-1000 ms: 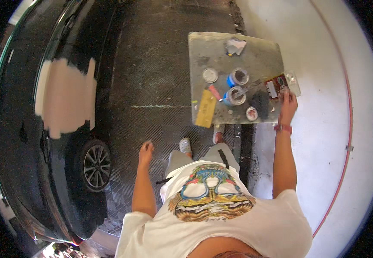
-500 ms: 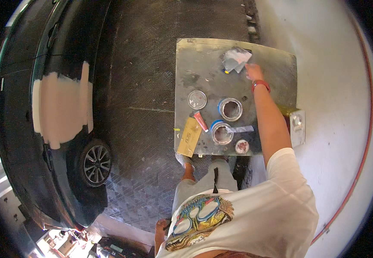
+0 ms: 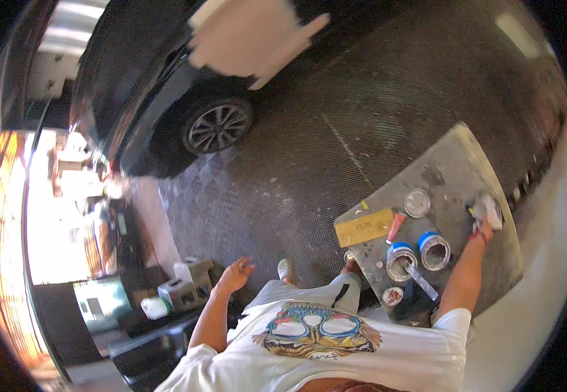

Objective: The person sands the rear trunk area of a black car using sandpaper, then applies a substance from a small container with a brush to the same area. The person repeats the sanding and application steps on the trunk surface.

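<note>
On the far right of the grey work table (image 3: 460, 160), my right hand (image 3: 484, 230) reaches to a small stack of flat grey sheets with whitish paste (image 3: 488, 210). Its fingers overlap the stack's near edge, blurred, and their grip is unclear. Nearer to me are two open blue-rimmed cans (image 3: 434, 252), one with a flat pale spreader (image 3: 422, 283) leaning out of it. A red tube (image 3: 396, 227) lies between a yellow-brown cardboard piece (image 3: 364, 228) and the cans. Away from the table, my left hand (image 3: 235, 274) hangs over the floor, fingers apart, with nothing visible in it.
A round lid (image 3: 416, 203) and a small reddish-stained round container (image 3: 392, 296) also sit on the table. A dark car (image 3: 146, 98) with a pinkish filler patch (image 3: 247, 39) stands at the upper left. Grey equipment (image 3: 188, 286) is at lower left. A pale wall borders the right.
My view has turned, so the table now appears lower right and the car higher up. My left hand has come away from my side, its fingers spread. My right hand is still at the stack.
</note>
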Demonstrator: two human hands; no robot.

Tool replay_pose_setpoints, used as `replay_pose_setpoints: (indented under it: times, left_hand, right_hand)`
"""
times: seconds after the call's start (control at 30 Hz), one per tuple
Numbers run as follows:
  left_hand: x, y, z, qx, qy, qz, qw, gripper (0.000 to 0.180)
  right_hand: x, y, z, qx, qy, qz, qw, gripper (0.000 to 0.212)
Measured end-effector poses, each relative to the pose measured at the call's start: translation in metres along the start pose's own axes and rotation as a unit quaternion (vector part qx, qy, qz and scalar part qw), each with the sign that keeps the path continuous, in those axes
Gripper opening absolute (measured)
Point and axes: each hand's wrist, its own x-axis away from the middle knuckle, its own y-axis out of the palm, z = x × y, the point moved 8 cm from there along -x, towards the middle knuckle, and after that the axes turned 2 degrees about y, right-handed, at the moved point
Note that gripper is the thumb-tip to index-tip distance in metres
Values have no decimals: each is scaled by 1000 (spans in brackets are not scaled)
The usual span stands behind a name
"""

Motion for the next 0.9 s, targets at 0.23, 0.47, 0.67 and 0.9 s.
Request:
replay_pose_setpoints:
  times: [0.23,0.47,0.67,0.9]
  left_hand:
    - [77,14,-59,19,-46,-24,998,46]
    - [73,8,-76,91,24,-27,995,46]
    - [66,-73,-9,286,239,-12,928,52]
    - [111,-139,-78,533,317,31,784,72]
  right_hand:
    - [90,34,14,-1,52,70,996,34]
    - [256,91,-61,-67,-89,-104,988,62]
    - [701,240,-4,153,-95,-384,905,72]
    - [1005,284,180,164,-55,-624,762,34]
